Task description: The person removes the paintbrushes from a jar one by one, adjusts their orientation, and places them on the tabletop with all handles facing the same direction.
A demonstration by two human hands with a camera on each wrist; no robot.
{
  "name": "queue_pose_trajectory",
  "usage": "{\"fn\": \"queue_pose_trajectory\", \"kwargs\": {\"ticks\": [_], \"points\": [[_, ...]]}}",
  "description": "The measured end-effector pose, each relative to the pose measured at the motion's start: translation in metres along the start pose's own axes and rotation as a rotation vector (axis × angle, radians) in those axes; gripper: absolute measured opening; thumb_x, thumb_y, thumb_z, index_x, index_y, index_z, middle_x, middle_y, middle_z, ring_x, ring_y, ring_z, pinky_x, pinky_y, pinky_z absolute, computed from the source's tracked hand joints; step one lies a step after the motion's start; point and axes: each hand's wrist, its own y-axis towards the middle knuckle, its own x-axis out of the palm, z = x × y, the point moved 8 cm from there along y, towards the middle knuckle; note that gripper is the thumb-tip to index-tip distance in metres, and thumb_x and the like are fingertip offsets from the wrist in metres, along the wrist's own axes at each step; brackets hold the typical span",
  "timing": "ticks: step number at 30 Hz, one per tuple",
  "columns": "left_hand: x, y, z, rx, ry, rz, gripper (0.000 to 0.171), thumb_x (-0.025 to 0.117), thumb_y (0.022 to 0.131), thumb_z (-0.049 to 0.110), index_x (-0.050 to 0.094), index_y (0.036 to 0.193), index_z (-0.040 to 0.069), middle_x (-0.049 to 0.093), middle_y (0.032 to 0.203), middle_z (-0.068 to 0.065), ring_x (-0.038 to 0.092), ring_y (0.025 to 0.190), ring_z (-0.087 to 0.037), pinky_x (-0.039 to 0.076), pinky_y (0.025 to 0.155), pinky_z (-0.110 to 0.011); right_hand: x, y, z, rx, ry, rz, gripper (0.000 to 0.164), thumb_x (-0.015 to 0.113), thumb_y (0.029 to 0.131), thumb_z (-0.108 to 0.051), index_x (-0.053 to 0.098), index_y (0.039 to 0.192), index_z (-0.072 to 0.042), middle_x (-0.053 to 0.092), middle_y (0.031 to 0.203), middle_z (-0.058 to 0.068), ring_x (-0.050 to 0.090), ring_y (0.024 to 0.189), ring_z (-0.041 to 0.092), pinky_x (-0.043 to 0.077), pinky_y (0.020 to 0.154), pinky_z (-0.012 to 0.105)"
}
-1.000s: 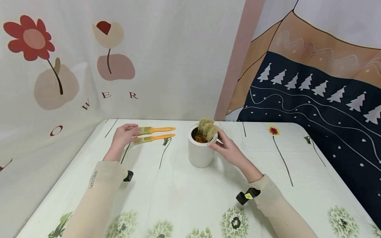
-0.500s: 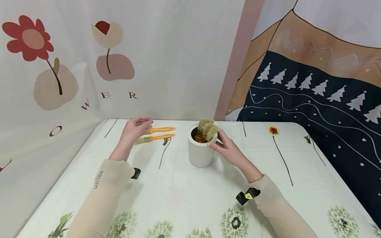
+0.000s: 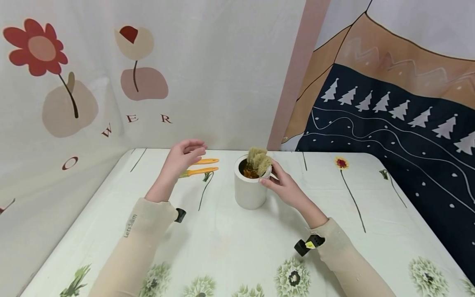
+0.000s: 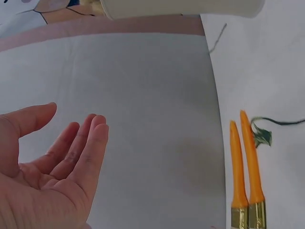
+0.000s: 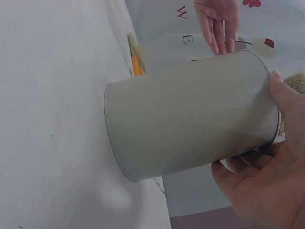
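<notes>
Right hand grips cup near the rim at its 3 o'clock, left hand, empty, loose-fingered, at 10 near brushes; cup could tip if right pulls sideways.

The bench has a white top printed with flowers: pale green blooms along the near side and a red-and-yellow flower on a thin stem toward the far right. A white cylindrical pot stands upright toward the far edge. To its left, apart from it, two orange-handled brushes lie side by side, handles pointing potward.
</notes>
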Motion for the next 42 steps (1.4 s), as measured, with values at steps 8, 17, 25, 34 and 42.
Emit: {"fn": "queue_pose_trajectory", "kwargs": {"ticks": [8,17,25,34,42], "points": [[0.021,-0.006,0.023,0.107,0.009,-0.050,0.042,0.061,0.100,0.020,0.053,0.139,0.007,0.061,0.138,-0.015,0.059,0.126,-0.028,0.052,0.106,-0.038,0.000,-0.001,0.000,0.006,0.002,0.001,0.076,0.059,0.102,-0.028,0.012,0.161,-0.019,0.014,0.168,0.011,0.017,0.154,0.035,0.028,0.122,0.051],[0.049,-0.013,0.039,0.149,0.028,-0.087,0.040,0.067,0.096,0.024,0.059,0.134,0.012,0.066,0.131,-0.009,0.063,0.120,-0.025,0.053,0.102,-0.041,0.000,-0.002,-0.001,0.011,0.000,0.001,0.075,0.058,0.102,-0.027,0.012,0.161,-0.019,0.015,0.167,0.012,0.017,0.154,0.033,0.028,0.122,0.051],[0.077,-0.019,0.049,0.178,0.024,-0.136,0.037,0.069,0.095,0.022,0.061,0.130,0.011,0.067,0.129,-0.008,0.065,0.120,-0.024,0.052,0.106,-0.041,0.000,-0.001,0.000,-0.001,-0.015,0.000,0.073,0.058,0.102,-0.026,0.013,0.160,-0.018,0.018,0.166,0.013,0.018,0.155,0.031,0.027,0.123,0.053],[0.103,-0.020,0.055,0.198,0.036,-0.196,0.036,0.071,0.093,0.022,0.063,0.127,0.012,0.070,0.123,-0.006,0.068,0.114,-0.023,0.057,0.098,-0.040,0.000,-0.001,-0.004,-0.015,-0.020,-0.001,0.073,0.057,0.102,-0.026,0.014,0.160,-0.017,0.019,0.166,0.012,0.018,0.155,0.030,0.027,0.122,0.052],[0.121,-0.021,0.058,0.217,0.066,-0.191,0.037,0.074,0.091,0.019,0.064,0.125,0.012,0.070,0.121,-0.006,0.070,0.109,-0.022,0.061,0.089,-0.033,0.000,-0.001,-0.005,-0.028,-0.017,-0.014,0.072,0.057,0.103,-0.025,0.014,0.160,-0.018,0.023,0.165,0.012,0.021,0.154,0.029,0.028,0.123,0.052]]}}
